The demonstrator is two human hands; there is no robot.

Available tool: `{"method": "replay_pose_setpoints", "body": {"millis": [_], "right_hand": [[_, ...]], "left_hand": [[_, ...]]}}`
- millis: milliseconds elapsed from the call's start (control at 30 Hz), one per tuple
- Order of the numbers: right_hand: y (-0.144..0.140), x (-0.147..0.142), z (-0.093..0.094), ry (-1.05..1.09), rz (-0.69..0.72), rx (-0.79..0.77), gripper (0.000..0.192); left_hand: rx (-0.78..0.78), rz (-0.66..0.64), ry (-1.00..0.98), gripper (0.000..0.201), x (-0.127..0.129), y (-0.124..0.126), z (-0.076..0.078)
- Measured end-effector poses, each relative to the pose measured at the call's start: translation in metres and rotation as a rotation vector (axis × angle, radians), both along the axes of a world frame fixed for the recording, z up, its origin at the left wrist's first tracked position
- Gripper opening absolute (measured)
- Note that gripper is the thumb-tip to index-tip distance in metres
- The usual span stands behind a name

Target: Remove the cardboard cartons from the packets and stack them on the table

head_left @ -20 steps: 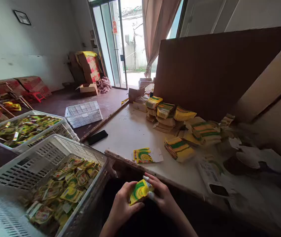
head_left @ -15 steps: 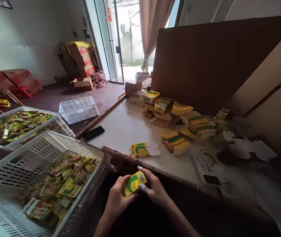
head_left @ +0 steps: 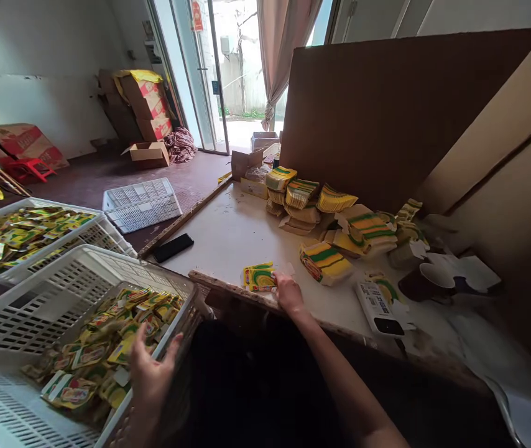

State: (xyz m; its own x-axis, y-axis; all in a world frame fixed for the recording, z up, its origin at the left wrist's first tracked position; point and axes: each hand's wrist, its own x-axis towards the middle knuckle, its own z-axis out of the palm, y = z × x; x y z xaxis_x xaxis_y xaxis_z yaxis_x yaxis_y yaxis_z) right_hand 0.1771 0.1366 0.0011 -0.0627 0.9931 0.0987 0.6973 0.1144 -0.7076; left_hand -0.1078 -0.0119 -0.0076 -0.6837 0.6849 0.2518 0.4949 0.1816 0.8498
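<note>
Change vs earlier frames: both hands hold one yellow-green packet together in front of the table (head_left: 228, 233); now they are apart and that packet is out of both. Cannot pick it out among the others.

Left hand (head_left: 151, 370) is now at the right side of the near basket (head_left: 53, 305), thumb and fingers spread, grip open, nothing visible in it. Loose packets (head_left: 107, 348) lie in the basket beyond and left of the hand; contact with them not clear.

Right hand (head_left: 288, 292) is now on the table at the near edge. Flat yellow packet (head_left: 257, 275) lies just inside that edge, toward the near left corner, left of the right grip. Fingertips reach its right end; cannot tell if the grip is closed on it. Packet lies flat on the table, same spot as earlier.

Rest matches earlier: phone (head_left: 173, 247) by the left edge near the corner, yellow bundle (head_left: 326, 262) farther in and right of the right hand, stacks (head_left: 299, 196) toward the far edge in front of the brown board (head_left: 387, 118), white box (head_left: 380, 308) by the near edge on the right. Second full basket (head_left: 107, 236) stands beyond the near one.
</note>
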Motion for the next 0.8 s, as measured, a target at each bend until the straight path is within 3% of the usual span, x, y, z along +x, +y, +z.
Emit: {"method": "replay_pose_setpoints", "body": {"millis": [133, 333, 433, 533, 667, 800], "right_hand": [[-0.003, -0.001, -0.004, -0.024, -0.007, 0.027, 0.032], [-0.006, 0.005, 0.007, 0.092, -0.021, 0.112, 0.029], [-0.023, 0.001, 0.014, 0.197, -0.014, 0.154, 0.028], [-0.054, -0.014, 0.016, 0.452, 0.098, 0.135, 0.031], [-0.099, -0.035, 0.015, 0.676, 0.278, -0.075, 0.029], [-0.122, -0.04, 0.02, 0.866, 0.323, -0.246, 0.028]], "left_hand": [[-0.02, -0.187, -0.271, 0.066, 0.045, 0.007, -0.016], [-0.033, -0.505, -0.483, 0.042, 0.087, 0.012, -0.01], [-0.022, -0.626, -0.686, 0.047, 0.107, 0.02, -0.01], [0.142, -0.656, -0.983, 0.06, 0.124, 0.033, -0.009], [0.342, -0.602, -1.368, 0.046, 0.132, 0.046, 0.006], [0.419, -0.578, -1.484, 0.039, 0.13, 0.045, 0.028]]}}
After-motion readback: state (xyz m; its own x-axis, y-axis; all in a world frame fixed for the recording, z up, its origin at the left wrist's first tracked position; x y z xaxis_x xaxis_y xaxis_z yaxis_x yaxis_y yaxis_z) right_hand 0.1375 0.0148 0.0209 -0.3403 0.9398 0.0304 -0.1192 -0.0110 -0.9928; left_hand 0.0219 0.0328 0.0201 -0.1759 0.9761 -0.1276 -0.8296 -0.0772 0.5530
